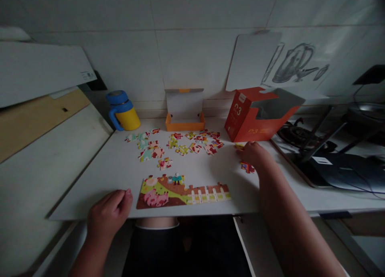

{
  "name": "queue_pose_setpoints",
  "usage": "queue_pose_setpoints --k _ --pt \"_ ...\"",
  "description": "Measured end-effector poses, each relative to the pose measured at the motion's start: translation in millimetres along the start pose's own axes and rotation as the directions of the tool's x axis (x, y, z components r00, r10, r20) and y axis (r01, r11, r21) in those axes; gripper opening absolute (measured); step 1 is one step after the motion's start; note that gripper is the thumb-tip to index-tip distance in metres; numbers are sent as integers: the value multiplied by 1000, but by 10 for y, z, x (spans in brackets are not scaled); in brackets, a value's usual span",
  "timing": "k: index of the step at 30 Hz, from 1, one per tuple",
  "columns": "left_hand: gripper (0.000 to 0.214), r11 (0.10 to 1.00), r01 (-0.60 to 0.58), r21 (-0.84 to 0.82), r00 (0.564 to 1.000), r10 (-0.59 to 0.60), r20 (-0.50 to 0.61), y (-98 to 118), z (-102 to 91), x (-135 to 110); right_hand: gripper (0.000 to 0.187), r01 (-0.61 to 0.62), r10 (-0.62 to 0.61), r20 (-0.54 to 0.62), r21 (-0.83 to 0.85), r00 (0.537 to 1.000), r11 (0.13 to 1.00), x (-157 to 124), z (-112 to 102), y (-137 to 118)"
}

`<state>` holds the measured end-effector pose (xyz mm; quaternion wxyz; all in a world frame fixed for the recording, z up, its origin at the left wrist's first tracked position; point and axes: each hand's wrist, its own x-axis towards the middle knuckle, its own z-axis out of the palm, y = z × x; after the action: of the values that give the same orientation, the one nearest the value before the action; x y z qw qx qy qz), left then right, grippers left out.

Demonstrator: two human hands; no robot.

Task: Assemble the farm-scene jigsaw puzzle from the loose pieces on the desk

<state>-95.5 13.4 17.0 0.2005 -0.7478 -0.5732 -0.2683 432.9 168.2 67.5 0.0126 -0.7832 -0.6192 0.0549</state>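
Note:
A partly joined jigsaw strip (180,192) lies near the front edge of the white table (120,168). My left hand (108,217) rests at the table's front edge just left of the strip, fingers curled, nothing visible in it. My right hand (255,154) reaches out to the right, fingers bent down over loose puzzle pieces (247,167) beside the orange box (255,114); whether it grips one is hidden. Several loose pieces (177,144) are scattered across the middle of the table.
A yellow mug with a blue lid (123,110) stands at the back left. A small open orange tray box (184,110) leans on the wall. A gas stove (300,136) and dark pad (339,170) fill the right. A slanted board (39,124) borders the left.

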Motion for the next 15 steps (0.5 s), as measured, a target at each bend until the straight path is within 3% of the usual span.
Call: queue_pose_setpoints --k 3,8,11,15 --pt "34 1000 -12 7 1000 12 -16 4 11 -2 20 69 -72 49 51 996 996 15 22 33" --pt "34 997 -73 21 996 74 -58 30 3 48 27 141 -164 92 212 982 967 -63 53 91" --pt "34 996 -91 20 994 92 -66 51 -13 76 41 232 -248 4 339 969 912 -99 88 79" --pt "34 997 -78 24 994 80 -75 59 -26 67 26 407 -398 -106 373 911 833 -138 82 -36"
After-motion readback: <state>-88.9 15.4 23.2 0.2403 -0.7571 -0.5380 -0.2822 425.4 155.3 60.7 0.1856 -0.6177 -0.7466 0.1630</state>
